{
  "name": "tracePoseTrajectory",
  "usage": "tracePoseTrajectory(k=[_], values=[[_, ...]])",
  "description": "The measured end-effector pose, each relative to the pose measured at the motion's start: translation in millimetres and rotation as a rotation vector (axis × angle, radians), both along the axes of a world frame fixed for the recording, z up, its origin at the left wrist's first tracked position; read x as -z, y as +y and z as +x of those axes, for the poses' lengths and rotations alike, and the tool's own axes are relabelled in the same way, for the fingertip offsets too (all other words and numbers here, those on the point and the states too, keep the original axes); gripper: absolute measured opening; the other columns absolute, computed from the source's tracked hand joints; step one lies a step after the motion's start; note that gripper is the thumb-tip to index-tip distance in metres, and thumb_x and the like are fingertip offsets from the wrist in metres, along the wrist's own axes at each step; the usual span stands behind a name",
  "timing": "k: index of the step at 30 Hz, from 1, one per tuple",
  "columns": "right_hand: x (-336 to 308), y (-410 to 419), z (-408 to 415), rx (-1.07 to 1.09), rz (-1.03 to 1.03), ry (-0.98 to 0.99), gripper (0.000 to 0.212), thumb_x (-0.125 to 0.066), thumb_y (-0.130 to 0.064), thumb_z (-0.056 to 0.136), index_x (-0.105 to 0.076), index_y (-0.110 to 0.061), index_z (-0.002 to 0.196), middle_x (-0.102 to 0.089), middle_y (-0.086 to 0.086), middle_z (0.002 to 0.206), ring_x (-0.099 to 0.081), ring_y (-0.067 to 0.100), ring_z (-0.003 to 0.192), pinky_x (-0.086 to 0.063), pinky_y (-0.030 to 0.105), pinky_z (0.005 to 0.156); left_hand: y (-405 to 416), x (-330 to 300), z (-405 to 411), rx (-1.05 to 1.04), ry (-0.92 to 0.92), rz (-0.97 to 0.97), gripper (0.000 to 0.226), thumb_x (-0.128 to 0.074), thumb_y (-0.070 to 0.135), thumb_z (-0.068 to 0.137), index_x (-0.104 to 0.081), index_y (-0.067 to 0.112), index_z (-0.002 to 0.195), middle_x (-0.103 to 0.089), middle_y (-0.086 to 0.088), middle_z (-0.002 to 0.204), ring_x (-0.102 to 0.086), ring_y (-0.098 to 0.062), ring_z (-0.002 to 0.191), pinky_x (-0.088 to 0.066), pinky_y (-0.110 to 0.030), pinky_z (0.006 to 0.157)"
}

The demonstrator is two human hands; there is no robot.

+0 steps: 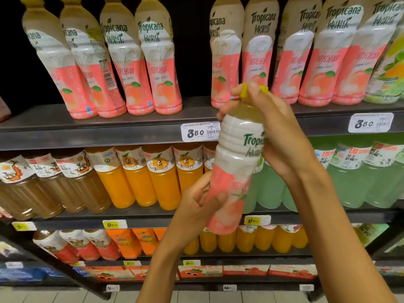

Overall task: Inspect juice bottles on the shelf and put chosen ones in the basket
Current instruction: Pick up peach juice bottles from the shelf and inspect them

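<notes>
Bottle [237, 162] held between right hand [282, 136] above, left hand [196, 204] below.

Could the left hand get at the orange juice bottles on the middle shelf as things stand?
Probably not yet: the left hand has its grip on the lower part of the peach bottle. The orange juice bottles stand unobstructed just beside it, so the way is free once it lets go.
</notes>
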State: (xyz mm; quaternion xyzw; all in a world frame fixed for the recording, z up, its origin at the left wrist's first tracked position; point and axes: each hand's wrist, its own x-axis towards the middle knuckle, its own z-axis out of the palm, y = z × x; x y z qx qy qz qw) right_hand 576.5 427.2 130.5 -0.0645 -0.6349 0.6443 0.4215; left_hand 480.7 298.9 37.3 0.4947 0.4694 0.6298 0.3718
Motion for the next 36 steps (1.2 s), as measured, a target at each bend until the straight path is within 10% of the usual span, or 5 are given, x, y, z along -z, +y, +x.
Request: tracePoseTrajectory(k=[7, 17, 23, 30, 36], values=[[-6, 9, -11, -0.237, -0.228, 0.089, 0.036, -0.039, -0.039, 0.098, -0.061, -0.012, 0.107, -0.073, 0.006, 0.088, -0.07, 0.025, 0.091, -0.056, 0.037, 0.081, 0, 6, 4, 0.188, -0.259, -0.128, 0.065, -0.056, 0.071, 0.073, -0.066, 0.022, 0.115, -0.072, -0.011, 0.105, -0.069, -0.025, 0.096, -0.056, -0.033, 0.078], [-11, 13, -8, 0.001, -0.145, 0.016, 0.03, -0.044, -0.035, 0.101, -0.064, -0.013, 0.104, -0.073, 0.003, 0.081, -0.071, 0.018, 0.081, -0.057, 0.029, 0.075, 11, 1, 15, -0.103, 0.002, -0.139, 0.072, -0.036, 0.075, 0.073, -0.064, 0.02, 0.11, -0.073, -0.001, 0.09, -0.07, -0.017, 0.087, -0.058, -0.029, 0.076], [-7, 15, -10, -0.263, -0.301, 0.048, 0.049, -0.031, -0.045, 0.102, -0.062, -0.008, 0.11, -0.073, 0.007, 0.087, -0.07, 0.021, 0.085, -0.056, 0.034, 0.08, 5, -2, 20, 0.231, -0.393, -0.116, 0.08, -0.047, 0.07, 0.081, -0.052, 0.007, 0.129, -0.068, -0.01, 0.088, -0.068, -0.021, 0.076, -0.055, -0.034, 0.071], [-7, 16, -9, -0.204, -0.26, 0.09, 0.049, -0.036, -0.047, 0.101, -0.065, -0.008, 0.093, -0.07, 0.007, 0.081, -0.068, 0.023, 0.077, -0.055, 0.034, 0.075, 9, -6, 20, -0.042, -0.058, -0.161, 0.062, -0.026, 0.072, 0.082, -0.063, 0.034, 0.116, -0.073, 0.0, 0.104, -0.068, -0.016, 0.101, -0.052, -0.041, 0.088], [-15, 15, -8, -0.009, -0.149, 0.06, 0.039, -0.047, -0.039, 0.099, -0.067, -0.007, 0.093, -0.073, 0.01, 0.086, -0.065, 0.028, 0.091, -0.05, 0.05, 0.096, 15, -16, 27, -0.135, -0.051, -0.101, 0.056, -0.042, 0.064, 0.078, -0.064, 0.021, 0.107, -0.072, -0.011, 0.09, -0.07, -0.023, 0.085, -0.057, -0.033, 0.075]])
